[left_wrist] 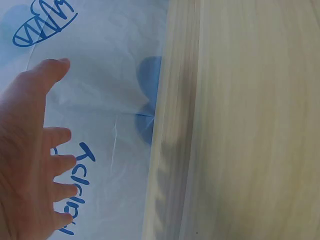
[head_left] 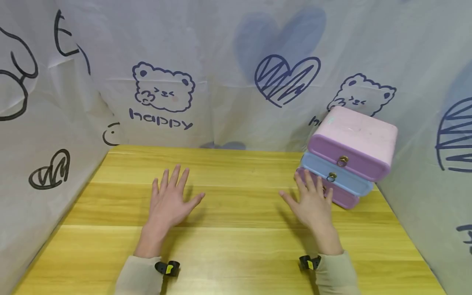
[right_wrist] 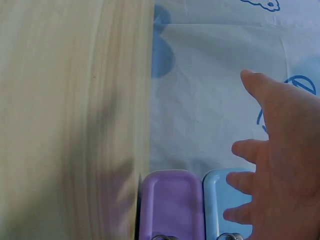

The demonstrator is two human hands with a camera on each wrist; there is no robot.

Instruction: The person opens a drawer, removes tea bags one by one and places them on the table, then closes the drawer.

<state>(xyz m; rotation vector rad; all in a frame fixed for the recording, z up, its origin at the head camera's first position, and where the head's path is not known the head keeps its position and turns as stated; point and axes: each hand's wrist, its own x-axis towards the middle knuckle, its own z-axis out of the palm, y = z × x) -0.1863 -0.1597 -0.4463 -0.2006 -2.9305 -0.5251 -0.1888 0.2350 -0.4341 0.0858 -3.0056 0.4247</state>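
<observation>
Over the left part of the table, my left hand spreads its fingers and holds nothing. My right hand is likewise spread, palm down and holding nothing, in front of a small drawer box. That box has a pale pink top and stacked drawers: a purple upper one, a blue drawer and a purple lower drawer, with ring pulls on their fronts. In the head view the right fingers hide part of the lower drawer. The right wrist view shows a purple drawer front and a blue one beyond the fingers.
The wood-grain table reaches back to a white cloth printed with bears, hearts and the word "happy". Cloth also hangs along the left and right sides. The drawer box stands at the back right, near the cloth. Dark bands with yellow marks circle both wrists.
</observation>
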